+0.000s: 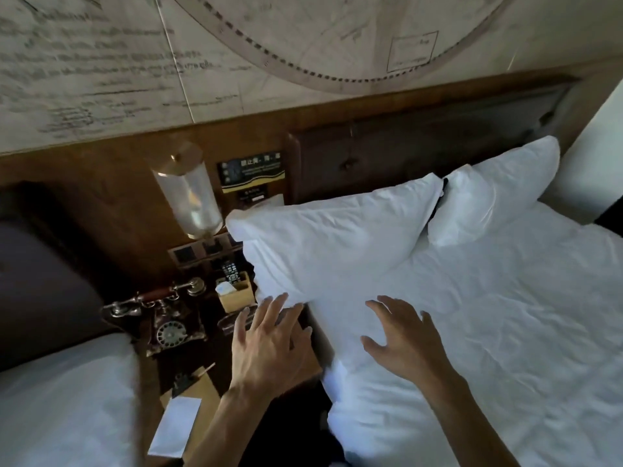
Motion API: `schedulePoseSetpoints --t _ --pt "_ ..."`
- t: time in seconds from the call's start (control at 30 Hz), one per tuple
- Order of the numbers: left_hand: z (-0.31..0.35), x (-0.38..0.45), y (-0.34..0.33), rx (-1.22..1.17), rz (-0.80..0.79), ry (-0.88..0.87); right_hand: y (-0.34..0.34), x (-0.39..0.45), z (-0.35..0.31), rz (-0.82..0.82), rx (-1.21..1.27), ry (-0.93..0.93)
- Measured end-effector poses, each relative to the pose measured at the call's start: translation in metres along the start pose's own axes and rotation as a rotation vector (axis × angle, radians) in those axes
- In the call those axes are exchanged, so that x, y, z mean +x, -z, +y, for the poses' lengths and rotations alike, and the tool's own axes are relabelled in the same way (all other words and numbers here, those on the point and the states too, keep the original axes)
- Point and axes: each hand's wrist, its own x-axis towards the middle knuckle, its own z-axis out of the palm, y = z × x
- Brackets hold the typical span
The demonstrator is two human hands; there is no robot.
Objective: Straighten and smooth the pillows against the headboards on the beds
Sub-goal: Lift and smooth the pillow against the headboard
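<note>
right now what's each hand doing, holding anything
Left hand: open, fingers spread, fingertips at the near pillow corner, holding nothing.
Right hand: open, fingers spread, holding nothing.

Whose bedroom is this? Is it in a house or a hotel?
Probably a hotel room. Two beds with plain white bedding share a nightstand between them, which holds an old-style dial telephone, and a small printed notice plaque is fixed to the wooden wall panel.

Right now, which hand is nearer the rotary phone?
Left. The left hand hovers just right of the rotary phone over the nightstand; the right hand is farther right, over the bed.
</note>
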Motion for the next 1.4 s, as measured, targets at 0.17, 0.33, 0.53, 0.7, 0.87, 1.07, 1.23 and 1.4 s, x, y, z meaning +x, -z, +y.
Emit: schedulePoseSetpoints --t 0.17,0.33,0.53,0.7,0.87,1.07,1.23,1.4 --pt "0.007 0.107 -0.045 0.012 -0.028 0.043 0.008 0.117 0.045 -0.012 0.035 -0.003" --pt "0.019 0.228 -0.08 0.024 -0.024 0.104 0.023 0.251 0.101 0.005 0.047 0.014" --pt "0.027 0.346 -0.116 0.03 0.057 0.152 0.017 0.391 0.116 0.141 0.126 0.131" --pt "0.02 0.413 -0.168 0.09 0.084 0.189 -0.039 0.479 0.101 0.326 0.175 0.298" --pt "-0.008 0.416 -0.198 0.169 0.097 0.265 -0.097 0.527 0.122 0.592 0.051 0.342" --pt "-0.049 0.393 -0.194 0.288 0.13 0.162 -0.103 0.549 0.198 0.556 0.063 0.457" --pt "-0.062 0.39 -0.2 0.345 0.228 0.1 -0.089 0.557 0.245 0.581 -0.119 0.443" --pt "-0.061 0.393 -0.211 0.325 0.236 0.124 -0.078 0.57 0.288 0.642 -0.211 0.318"
